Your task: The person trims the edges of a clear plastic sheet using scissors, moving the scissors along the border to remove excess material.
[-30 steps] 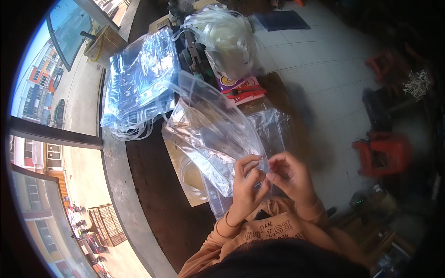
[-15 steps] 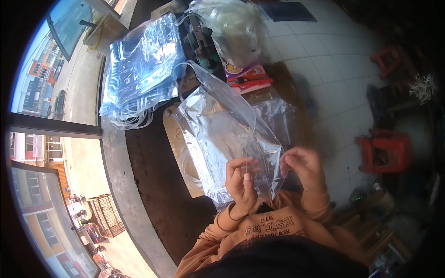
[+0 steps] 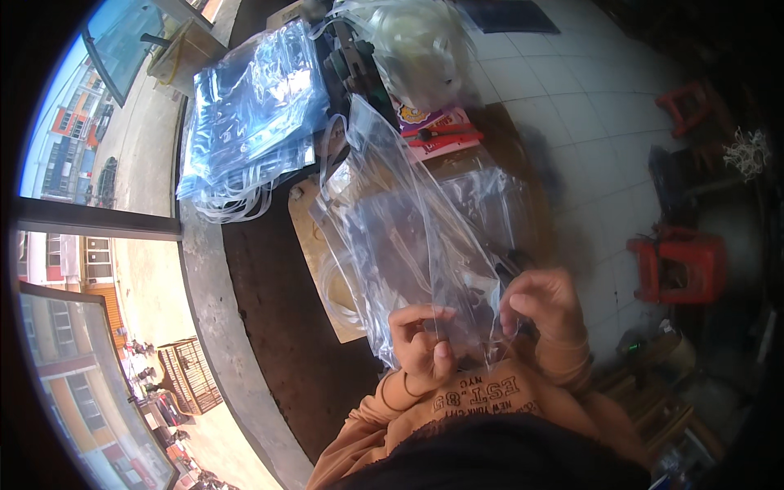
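Lying across a tan board [image 3: 307, 219] before the person's body, a clear plastic bag [image 3: 390, 224] reaches down to two hands set well apart. The left hand [image 3: 420, 345] curls at its near end, the right hand [image 3: 545, 310] bends by its right edge; whether either pinches the plastic, I cannot tell. Beyond are a red tool [image 3: 446, 134], pale straps [image 3: 416, 55] in a bundle and, leftward, stacked clear bags [image 3: 253, 106].
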A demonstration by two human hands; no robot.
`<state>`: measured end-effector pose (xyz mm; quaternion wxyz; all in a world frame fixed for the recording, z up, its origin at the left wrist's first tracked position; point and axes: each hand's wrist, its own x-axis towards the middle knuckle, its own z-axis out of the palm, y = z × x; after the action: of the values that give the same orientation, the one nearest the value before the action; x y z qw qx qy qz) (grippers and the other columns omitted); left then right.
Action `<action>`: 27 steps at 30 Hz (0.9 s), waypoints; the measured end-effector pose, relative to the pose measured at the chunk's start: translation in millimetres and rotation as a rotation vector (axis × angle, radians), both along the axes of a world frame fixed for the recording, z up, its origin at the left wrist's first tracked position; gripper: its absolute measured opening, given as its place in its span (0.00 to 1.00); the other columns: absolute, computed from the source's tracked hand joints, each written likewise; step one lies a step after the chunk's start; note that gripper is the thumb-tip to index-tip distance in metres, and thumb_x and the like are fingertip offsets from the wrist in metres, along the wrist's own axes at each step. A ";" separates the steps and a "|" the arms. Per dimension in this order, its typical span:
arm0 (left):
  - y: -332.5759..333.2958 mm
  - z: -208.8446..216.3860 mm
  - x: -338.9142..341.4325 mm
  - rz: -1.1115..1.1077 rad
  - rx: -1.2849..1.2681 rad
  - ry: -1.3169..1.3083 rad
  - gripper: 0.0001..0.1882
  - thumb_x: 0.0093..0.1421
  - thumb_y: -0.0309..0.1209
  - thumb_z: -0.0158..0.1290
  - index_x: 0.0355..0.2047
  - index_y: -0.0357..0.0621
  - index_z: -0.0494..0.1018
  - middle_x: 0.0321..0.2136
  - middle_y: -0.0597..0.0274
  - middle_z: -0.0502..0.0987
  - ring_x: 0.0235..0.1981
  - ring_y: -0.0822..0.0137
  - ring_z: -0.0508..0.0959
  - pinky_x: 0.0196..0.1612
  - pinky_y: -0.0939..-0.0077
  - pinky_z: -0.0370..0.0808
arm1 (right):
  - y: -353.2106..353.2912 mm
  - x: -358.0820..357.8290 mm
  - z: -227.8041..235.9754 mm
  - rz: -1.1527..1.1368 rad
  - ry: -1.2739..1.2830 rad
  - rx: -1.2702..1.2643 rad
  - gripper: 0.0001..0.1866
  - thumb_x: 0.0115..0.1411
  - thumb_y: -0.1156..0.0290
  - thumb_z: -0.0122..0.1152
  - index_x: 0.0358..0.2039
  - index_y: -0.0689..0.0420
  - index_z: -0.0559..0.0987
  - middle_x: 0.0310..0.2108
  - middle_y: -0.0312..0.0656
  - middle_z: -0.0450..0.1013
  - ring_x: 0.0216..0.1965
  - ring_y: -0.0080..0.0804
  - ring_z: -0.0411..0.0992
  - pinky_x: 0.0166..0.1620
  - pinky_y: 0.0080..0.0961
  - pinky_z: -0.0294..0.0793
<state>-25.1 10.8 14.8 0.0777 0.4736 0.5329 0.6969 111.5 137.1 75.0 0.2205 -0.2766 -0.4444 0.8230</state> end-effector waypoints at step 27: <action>-8.7 45.5 -3.2 -0.101 -0.121 0.630 0.22 0.37 0.33 0.63 0.34 0.40 0.72 0.22 0.65 0.71 0.20 0.69 0.66 0.24 0.77 0.60 | -23.6 1.1 17.1 0.125 0.122 -0.077 0.08 0.55 0.80 0.59 0.36 0.66 0.73 0.33 0.42 0.73 0.36 0.22 0.72 0.40 0.17 0.75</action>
<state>-28.3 2.1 60.3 -0.0287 0.6865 0.5469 0.4783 112.5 113.4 92.1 0.1846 -0.2060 -0.4147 0.8669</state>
